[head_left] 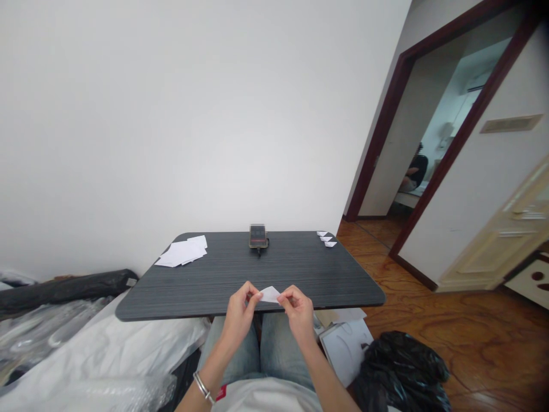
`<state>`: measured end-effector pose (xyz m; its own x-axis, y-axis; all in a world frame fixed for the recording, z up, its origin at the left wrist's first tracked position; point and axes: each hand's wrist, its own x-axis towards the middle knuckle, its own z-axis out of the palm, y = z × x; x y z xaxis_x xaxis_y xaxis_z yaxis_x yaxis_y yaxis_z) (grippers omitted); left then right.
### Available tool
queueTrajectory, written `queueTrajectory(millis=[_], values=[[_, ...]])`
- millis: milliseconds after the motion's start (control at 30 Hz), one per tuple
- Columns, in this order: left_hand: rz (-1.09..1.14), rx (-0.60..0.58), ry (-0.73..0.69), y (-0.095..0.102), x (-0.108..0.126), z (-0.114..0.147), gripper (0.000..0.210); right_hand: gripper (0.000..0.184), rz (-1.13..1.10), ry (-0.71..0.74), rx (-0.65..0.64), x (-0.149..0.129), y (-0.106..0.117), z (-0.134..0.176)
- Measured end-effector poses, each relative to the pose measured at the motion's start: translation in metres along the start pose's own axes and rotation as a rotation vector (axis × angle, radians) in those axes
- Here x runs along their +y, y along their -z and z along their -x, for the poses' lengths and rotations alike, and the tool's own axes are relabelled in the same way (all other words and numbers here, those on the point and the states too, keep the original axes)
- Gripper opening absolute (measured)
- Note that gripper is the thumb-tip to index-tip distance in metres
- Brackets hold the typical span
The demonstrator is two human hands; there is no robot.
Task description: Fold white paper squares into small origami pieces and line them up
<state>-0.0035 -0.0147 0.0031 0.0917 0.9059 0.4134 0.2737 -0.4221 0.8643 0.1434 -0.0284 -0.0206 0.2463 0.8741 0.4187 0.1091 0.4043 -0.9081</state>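
Observation:
Between my two hands is a small folded white paper, roughly triangular with its peak upward, held over the table's near edge. My left hand pinches its left corner between thumb and fingers. At the opposite corner, my right hand grips it in the same pinch. White sheets of paper lie in a loose stack at the left of the dark table. Several small folded paper pieces sit in a row near the table's far right corner.
A phone on a stand stands at the table's back middle, against the white wall. Plastic-wrapped bundles lie at the left. On the floor at right are a white paper bag and a black plastic bag. A person sits beyond the doorway.

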Motion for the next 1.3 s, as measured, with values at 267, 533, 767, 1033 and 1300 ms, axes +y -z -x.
queueTrajectory(millis=[267, 533, 767, 1033, 1300], values=[[-0.162, 0.048, -0.182, 0.011, 0.0, -0.004, 0.013, 0.017, 0.04, 0.051, 0.023, 0.006, 0.004, -0.006], [-0.106, 0.102, -0.243, 0.013, -0.005, 0.001, 0.01, 0.028, -0.251, -0.235, -0.048, 0.006, 0.002, -0.005], [-0.122, 0.043, -0.396, 0.013, -0.01, -0.001, 0.013, 0.021, -0.404, -0.366, -0.063, 0.001, 0.002, -0.007], [-0.069, 0.032, -0.342, 0.011, -0.008, -0.001, 0.02, 0.026, -0.464, -0.301, 0.002, 0.007, 0.002, -0.007], [0.411, -0.024, 0.152, 0.008, -0.003, -0.005, 0.028, 0.028, -0.421, -0.185, 0.047, 0.003, -0.001, -0.005]])
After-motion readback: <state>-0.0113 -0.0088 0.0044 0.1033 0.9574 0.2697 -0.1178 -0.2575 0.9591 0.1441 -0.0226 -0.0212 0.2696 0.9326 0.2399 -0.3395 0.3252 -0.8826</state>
